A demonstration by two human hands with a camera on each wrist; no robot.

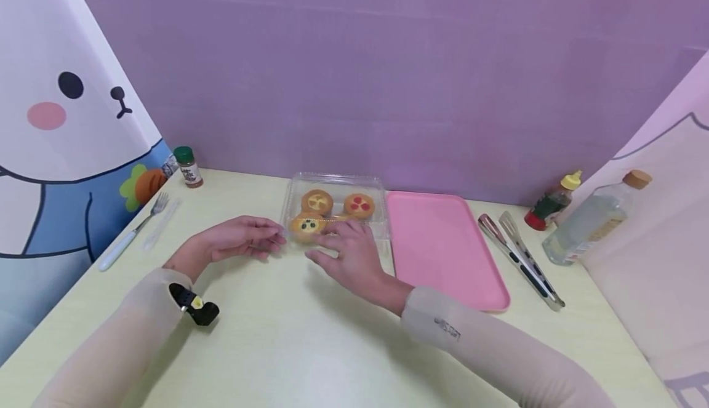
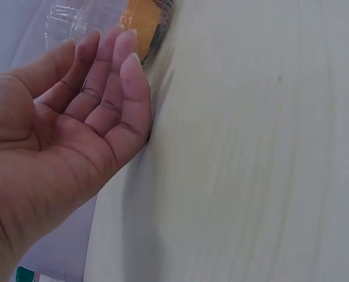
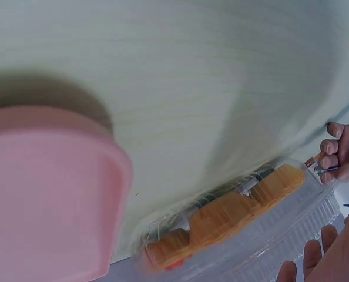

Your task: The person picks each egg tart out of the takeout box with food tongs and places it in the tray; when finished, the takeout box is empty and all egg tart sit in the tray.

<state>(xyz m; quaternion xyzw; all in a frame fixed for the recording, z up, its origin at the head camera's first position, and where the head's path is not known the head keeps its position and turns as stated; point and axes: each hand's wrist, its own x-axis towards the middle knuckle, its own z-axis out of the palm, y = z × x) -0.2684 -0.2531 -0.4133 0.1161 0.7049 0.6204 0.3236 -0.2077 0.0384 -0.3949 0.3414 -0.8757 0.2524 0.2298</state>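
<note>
A clear plastic clamshell box (image 1: 339, 180) stands at the back of the table, with several small round tarts (image 1: 317, 202) inside. One tart has a red petal pattern, another dark green pieces on top. My left hand (image 1: 244, 237) is at the box's front left corner, palm cupped and fingers loosely bent. In the left wrist view, thumb and fingers are apart with nothing between them. Over the front edge of the box is my right hand (image 1: 351, 254), its fingers spread and partly covering the front tarts. The right wrist view shows those fingertips (image 3: 312, 251) beside the clear wall.
A pink tray (image 1: 443, 248) lies right of the box, then metal tongs (image 1: 523, 260), a sauce bottle (image 1: 554, 200) and a corked clear bottle (image 1: 592, 220). At left are a fork (image 1: 133, 232), a thin clear wrapped item (image 1: 162, 223) and a green-capped spice jar (image 1: 188, 167).
</note>
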